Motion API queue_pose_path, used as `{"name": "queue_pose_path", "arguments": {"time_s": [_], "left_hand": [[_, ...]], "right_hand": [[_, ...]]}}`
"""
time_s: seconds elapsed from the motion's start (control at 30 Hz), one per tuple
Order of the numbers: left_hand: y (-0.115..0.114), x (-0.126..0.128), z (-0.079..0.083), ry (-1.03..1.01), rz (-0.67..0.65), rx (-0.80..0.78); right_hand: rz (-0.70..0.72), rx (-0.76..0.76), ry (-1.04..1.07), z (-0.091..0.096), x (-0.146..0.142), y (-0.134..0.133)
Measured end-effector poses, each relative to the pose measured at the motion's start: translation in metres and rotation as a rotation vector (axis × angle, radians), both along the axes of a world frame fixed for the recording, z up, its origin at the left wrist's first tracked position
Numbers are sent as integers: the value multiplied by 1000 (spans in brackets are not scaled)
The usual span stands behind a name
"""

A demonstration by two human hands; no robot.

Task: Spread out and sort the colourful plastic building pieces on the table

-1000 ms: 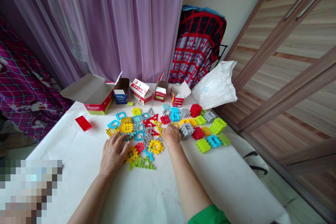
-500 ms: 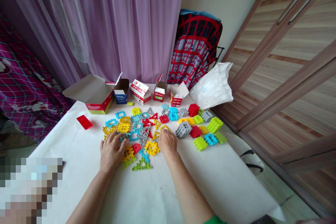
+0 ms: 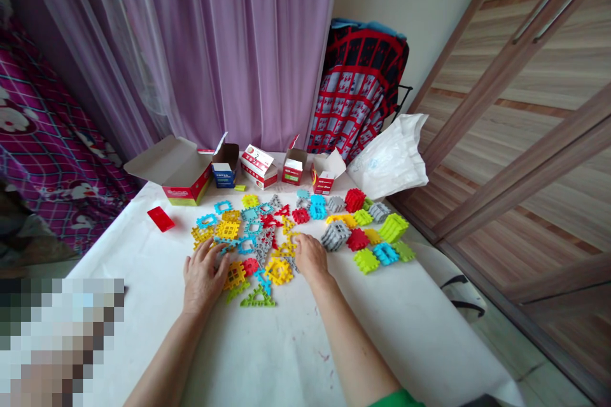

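Note:
A spread of flat plastic building pieces (image 3: pixel 260 235) in yellow, blue, red, grey and green lies in the middle of a white-covered table (image 3: pixel 267 356). My left hand (image 3: pixel 204 276) rests flat at the pile's left edge, fingers apart, fingertips touching a yellow square piece (image 3: pixel 235 275). My right hand (image 3: pixel 311 258) lies on the pile's right side, fingers curled down onto the pieces next to a yellow piece (image 3: pixel 279 271). I cannot make out whether it grips one. A green triangle piece (image 3: pixel 258 298) lies nearest me.
Assembled blocks (image 3: pixel 367 235) in grey, red, green and blue sit to the right. Several open small cartons (image 3: pixel 181 175) line the table's far edge, with a red flat piece (image 3: pixel 160 219) on the left and a white plastic bag (image 3: pixel 389 162) at the far right. Purple curtains hang behind.
My right hand has drawn back toward me from the grey assembled block to the flat pieces. The left hand has stayed almost in place. The view shifted slightly.

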State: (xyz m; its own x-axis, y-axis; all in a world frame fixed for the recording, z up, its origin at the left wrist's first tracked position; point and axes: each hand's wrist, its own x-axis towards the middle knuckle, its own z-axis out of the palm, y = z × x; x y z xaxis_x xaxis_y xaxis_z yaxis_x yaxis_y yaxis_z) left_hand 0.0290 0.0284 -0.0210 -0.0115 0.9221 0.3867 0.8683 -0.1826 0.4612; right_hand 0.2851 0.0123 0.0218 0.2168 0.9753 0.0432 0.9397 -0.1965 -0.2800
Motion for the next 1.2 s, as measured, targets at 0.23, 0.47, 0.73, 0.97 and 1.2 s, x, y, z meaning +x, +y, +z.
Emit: {"name": "queue_pose_path", "arguments": {"time_s": [0.23, 0.47, 0.73, 0.97, 1.2], "left_hand": [[1, -1, -3, -23, -12, -2], [1, -1, -3, -36, -19, -12], [2, -2, -3, -24, -44, -20], [1, -1, -3, -43, -49, -27], [1, -1, 0, -49, -66, -68]], "right_hand": [[-31, 1, -91, 7, -5, 5], [-41, -76, -137, 7, -5, 19], [-63, -111, -208, 6, 2, 30], [-56, 9, -172, 5, 5, 11], [40, -128, -66, 11, -7, 0]]}}
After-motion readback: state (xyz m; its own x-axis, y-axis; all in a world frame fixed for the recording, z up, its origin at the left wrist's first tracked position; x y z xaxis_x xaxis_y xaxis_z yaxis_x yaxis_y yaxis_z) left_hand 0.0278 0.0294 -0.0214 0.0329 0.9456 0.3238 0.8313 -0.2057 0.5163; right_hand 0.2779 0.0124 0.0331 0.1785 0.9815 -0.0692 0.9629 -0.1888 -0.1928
